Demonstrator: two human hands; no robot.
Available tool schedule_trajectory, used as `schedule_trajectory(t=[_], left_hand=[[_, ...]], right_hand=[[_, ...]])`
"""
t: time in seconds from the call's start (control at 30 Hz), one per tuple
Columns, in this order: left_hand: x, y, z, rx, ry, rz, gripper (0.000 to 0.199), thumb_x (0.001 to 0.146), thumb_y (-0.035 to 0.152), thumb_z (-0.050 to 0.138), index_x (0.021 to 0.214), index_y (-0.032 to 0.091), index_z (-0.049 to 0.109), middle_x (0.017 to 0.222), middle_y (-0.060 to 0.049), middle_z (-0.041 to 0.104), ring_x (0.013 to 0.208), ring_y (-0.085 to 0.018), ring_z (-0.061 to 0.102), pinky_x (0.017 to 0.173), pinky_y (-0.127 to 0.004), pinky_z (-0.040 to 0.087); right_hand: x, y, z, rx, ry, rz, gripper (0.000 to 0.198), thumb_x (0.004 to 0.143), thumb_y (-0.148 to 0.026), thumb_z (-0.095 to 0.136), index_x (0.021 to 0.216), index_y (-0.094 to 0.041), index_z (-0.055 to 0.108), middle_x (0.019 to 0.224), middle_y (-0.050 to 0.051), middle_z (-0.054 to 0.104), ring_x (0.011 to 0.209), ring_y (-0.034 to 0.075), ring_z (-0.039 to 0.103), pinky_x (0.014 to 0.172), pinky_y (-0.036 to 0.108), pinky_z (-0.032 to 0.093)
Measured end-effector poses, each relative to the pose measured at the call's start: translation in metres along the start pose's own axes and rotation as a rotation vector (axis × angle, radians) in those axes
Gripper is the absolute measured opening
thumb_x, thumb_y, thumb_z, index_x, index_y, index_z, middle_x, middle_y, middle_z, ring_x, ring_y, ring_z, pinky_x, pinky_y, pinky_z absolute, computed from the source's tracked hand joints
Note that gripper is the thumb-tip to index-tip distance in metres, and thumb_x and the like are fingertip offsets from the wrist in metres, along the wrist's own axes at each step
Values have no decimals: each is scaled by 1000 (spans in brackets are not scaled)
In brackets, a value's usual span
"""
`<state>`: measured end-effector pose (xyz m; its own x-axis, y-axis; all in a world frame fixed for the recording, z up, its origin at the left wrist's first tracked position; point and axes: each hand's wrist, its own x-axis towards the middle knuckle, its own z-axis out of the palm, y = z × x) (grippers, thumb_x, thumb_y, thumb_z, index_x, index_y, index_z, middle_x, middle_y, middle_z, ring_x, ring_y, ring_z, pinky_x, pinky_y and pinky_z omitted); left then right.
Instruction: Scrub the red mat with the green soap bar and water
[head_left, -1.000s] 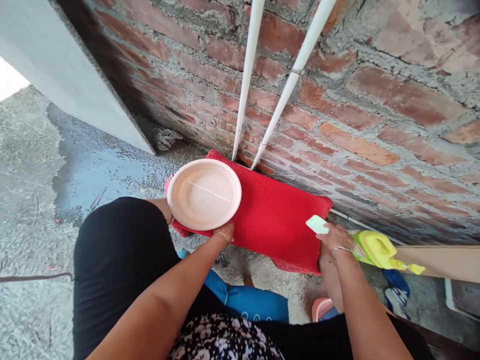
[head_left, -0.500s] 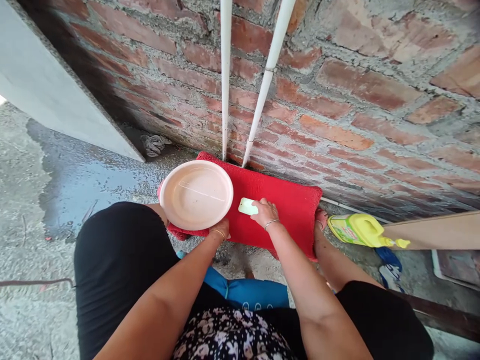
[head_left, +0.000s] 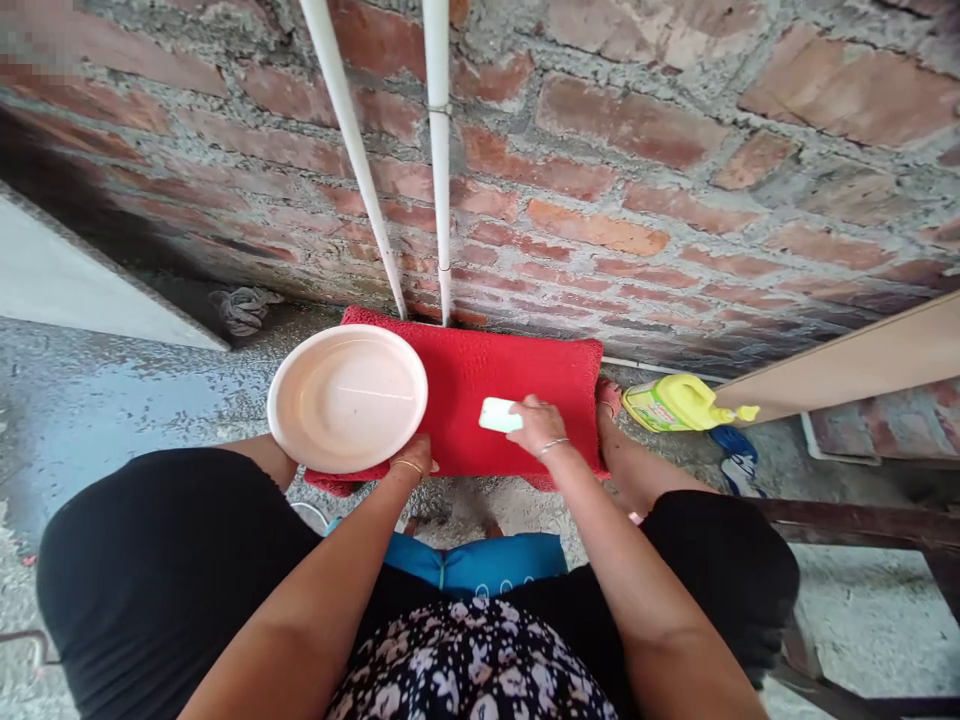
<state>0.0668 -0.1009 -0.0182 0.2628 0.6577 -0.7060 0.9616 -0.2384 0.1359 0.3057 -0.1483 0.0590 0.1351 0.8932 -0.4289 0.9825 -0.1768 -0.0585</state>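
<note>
My left hand (head_left: 415,462) grips the near rim of a round pale pink plate (head_left: 347,396), held level over the left end of a red mat (head_left: 525,385). In my right hand (head_left: 537,424) is a small pale green bar (head_left: 498,414), pressed down on the middle of the mat. The mat lies on the concrete floor against a brick wall (head_left: 637,200). My knees in black cloth frame the mat on both sides.
Two white pipes (head_left: 437,150) run down the wall to the mat's far edge. A yellow detergent bottle (head_left: 679,403) lies on the floor right of the mat, beside a wooden board (head_left: 847,360). A grey rag (head_left: 240,308) sits at the wall's foot, left. The floor at left is wet.
My right hand brought the green bar from beside the yellow bottle to the middle of the red mat. The plate stays in my left hand. My head turned right.
</note>
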Motion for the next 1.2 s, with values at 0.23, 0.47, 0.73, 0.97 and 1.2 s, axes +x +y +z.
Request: schedule_trajectory(t=[0.23,0.47,0.73,0.97,1.2], left_hand=[[3,1,0,76,11,10,53,59,40,76,98,6,64,99,-21,67,93,-30,63,84,-37,46],[4,2,-1,96,-4,-11,58,58,43,75,104,9,63,104,-20,66,96,-29,63,85,-33,46],[-17,-3,-5,181,78,8,58,69,49,64,113,11,57,122,-20,57,113,-30,54,96,-36,40],[-16,-9,-4,253,3,107,37,81,33,51,110,11,57,116,-17,62,112,-24,56,91,-30,42],[-32,-3,0,290,-6,129,29,83,30,49,103,12,59,110,-16,66,104,-22,61,84,-30,45]], right_hand=[[9,4,9,-24,-65,-6,40,73,-32,65,113,-31,61,109,5,55,98,20,53,83,33,34],[-27,71,-7,-73,-55,225,38,72,-32,65,109,-26,64,105,10,56,98,25,53,85,37,34],[-26,-45,24,6,-87,-140,34,77,-30,57,111,-29,62,116,7,56,104,23,53,87,37,37],[-38,38,-12,-77,-242,75,45,66,-25,68,111,-21,64,117,13,59,104,27,58,82,38,46],[-33,-35,-1,59,-151,-227,50,68,-38,69,116,-26,60,121,10,57,103,25,59,85,39,48]])
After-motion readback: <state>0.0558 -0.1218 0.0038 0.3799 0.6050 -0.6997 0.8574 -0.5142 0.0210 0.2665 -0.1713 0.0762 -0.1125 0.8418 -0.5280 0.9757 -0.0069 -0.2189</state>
